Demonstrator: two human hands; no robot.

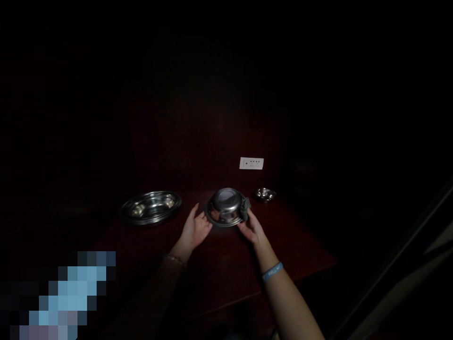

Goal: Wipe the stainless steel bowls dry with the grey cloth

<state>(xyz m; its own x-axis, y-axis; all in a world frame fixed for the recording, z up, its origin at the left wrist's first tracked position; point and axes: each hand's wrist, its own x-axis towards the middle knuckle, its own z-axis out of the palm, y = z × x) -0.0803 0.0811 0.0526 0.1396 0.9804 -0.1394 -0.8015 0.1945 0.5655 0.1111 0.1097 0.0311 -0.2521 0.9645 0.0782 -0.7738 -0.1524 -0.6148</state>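
Note:
A shiny steel bowl (pixel 226 210) with a wide rim is tilted above the table, its underside facing me. My right hand (pixel 250 227) grips its right edge and has a crumpled dark grey cloth (pixel 245 208) pressed against that side. My left hand (pixel 198 230) is at the left edge of the bowl, palm up and thumb apart. Its fingertips are at the rim; whether they bear any weight I cannot tell.
Large steel dishes (pixel 152 208), seemingly stacked, stand on the dark red table (pixel 226 278) at left. A small steel bowl (pixel 265 194) sits at back right. A white socket plate (pixel 251 163) is on the wall behind. Surroundings are very dark; a blurred-out patch covers the lower left.

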